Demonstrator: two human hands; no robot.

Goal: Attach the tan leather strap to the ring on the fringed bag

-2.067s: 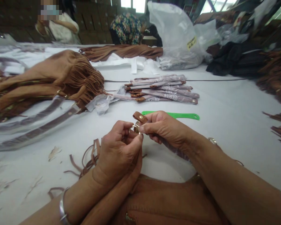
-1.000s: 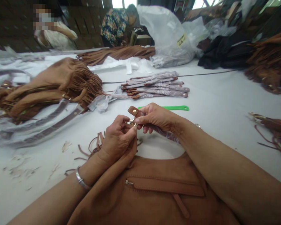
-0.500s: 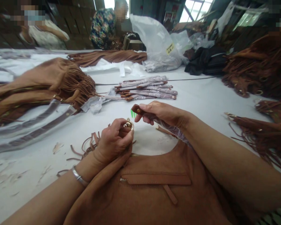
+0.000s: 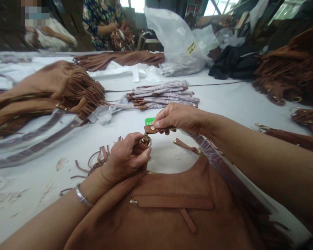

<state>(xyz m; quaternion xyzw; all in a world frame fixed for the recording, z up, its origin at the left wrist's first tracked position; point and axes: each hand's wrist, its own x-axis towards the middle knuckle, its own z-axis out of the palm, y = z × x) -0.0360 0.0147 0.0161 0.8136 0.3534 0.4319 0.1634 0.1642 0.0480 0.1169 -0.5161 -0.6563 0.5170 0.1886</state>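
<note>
A brown suede-like bag with a zip pocket lies in front of me. At its upper left corner, my left hand is closed on a gold-coloured metal ring. My right hand pinches the brown end of a bag strap, which is wrapped in clear plastic and runs back under my forearm. A gold stud shows on that end, and its tip meets the metal hardware above my left fingers. Whether the strap passes through the ring I cannot tell. Just behind the strap end is a green comb-like piece.
Several wrapped straps lie stacked beyond my hands. A fringed brown bag is on the left, and more fringed pieces are heaped at right. A clear plastic bag stands at the back. Two people are across the table.
My right hand has brought the strap end down and left onto the metal hardware. The wrapped strap now hangs lower along the bag's right side. More of the green piece shows.
</note>
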